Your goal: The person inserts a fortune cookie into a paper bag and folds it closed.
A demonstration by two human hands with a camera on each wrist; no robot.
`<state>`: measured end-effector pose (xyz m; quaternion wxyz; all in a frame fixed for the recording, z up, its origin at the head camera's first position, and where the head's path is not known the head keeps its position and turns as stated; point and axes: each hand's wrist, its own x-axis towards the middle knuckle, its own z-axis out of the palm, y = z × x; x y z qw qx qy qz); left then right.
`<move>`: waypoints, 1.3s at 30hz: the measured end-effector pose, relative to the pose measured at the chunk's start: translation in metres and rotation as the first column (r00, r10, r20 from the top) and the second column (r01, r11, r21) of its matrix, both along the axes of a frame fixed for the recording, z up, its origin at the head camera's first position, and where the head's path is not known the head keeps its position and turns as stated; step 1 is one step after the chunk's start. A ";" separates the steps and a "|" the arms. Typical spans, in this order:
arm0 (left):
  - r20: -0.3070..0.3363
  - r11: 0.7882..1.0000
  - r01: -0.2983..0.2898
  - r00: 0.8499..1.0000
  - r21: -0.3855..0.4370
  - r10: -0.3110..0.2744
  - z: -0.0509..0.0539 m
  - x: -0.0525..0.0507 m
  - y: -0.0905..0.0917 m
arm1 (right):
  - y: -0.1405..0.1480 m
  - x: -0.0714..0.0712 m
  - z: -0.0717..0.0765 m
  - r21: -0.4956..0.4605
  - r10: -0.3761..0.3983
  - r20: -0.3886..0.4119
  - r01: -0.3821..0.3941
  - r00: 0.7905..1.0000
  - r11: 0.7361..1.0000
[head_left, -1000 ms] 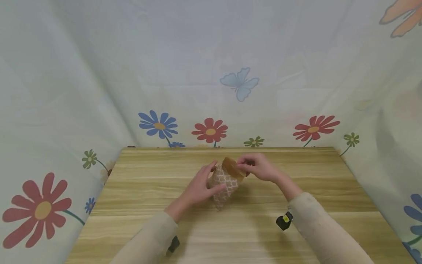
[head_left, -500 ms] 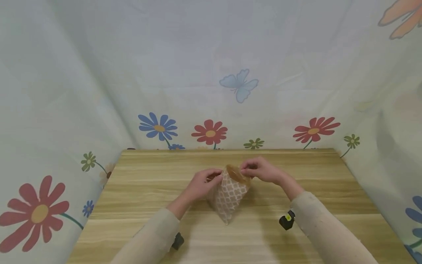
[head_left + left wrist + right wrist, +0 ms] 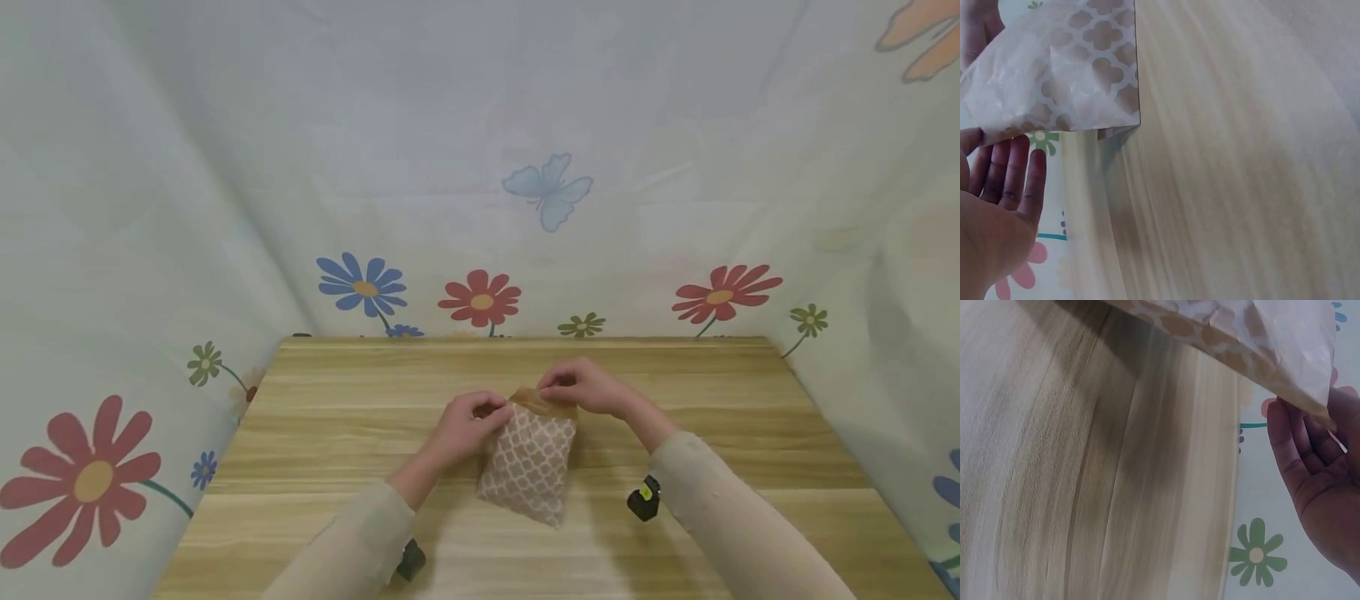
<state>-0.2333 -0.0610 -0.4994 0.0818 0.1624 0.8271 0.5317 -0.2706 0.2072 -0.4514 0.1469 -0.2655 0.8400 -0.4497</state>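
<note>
A brown paper bag [image 3: 528, 467] with a white lattice print hangs over the middle of the table, its plain brown top edge toward the back. My left hand [image 3: 467, 423] pinches the bag's upper left corner between thumb and fingers. At the top right, my right hand [image 3: 588, 386] pinches the brown edge. From the left wrist, the patterned bag [image 3: 1085, 69] shows its side and a folded bottom corner, above the left fingers [image 3: 1015, 172]. In the right wrist view, the bag's corner [image 3: 1310, 394] lies between the right thumb and fingers. What the bag contains is hidden.
A wood-grain table [image 3: 337, 375] lies under both hands. Behind and at the sides hangs a pale cloth [image 3: 420, 167] printed with flowers and a butterfly. Small black devices, such as the right wrist camera [image 3: 643, 498], sit below the sleeves.
My left hand has shifted from the bag's side to its top left corner. The bag has turned and spread flatter, its patterned face now toward me, and its mouth looks narrower.
</note>
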 end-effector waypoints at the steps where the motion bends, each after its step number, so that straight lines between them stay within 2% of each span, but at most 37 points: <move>1: 0.004 1.000 -0.009 1.000 0.001 0.009 0.000 0.001 0.000 | -0.001 0.000 0.000 0.004 -0.007 -0.002 0.007 1.000 1.000; 7: 0.010 0.998 -0.056 0.998 0.030 0.055 -0.001 0.004 0.000 | -0.005 0.002 -0.003 0.010 -0.059 -0.004 0.059 0.998 0.998; 10: 0.017 0.996 -0.076 0.997 0.054 0.075 -0.003 0.005 0.000 | -0.001 0.006 -0.004 -0.012 -0.126 0.023 0.126 0.992 0.992; 14: 0.052 0.988 -0.122 0.992 0.093 0.117 -0.006 0.005 0.001 | 0.008 0.013 -0.008 -0.068 -0.225 0.118 0.234 0.967 0.970; 20: 0.108 0.972 -0.188 0.979 0.139 0.174 -0.008 0.007 0.001 | 0.018 0.030 -0.020 -0.163 -0.282 0.225 0.321 0.933 0.933; 24: 0.132 0.962 -0.224 0.970 0.155 0.205 -0.009 0.008 0.001 | 0.020 0.043 -0.028 -0.200 -0.306 0.255 0.359 0.917 0.912; 29: 0.117 0.953 -0.239 0.968 0.184 0.221 -0.010 0.010 0.001 | 0.017 0.054 -0.035 -0.229 -0.325 0.255 0.384 0.910 0.894; 31: 0.108 0.952 -0.245 0.968 0.184 0.228 -0.010 0.011 0.002 | 0.014 0.056 -0.036 -0.246 -0.328 0.249 0.387 0.911 0.889; 39: 0.115 0.952 -0.263 0.962 0.159 0.246 -0.009 0.014 0.005 | 0.005 0.052 -0.043 -0.239 -0.368 0.269 0.432 0.890 0.870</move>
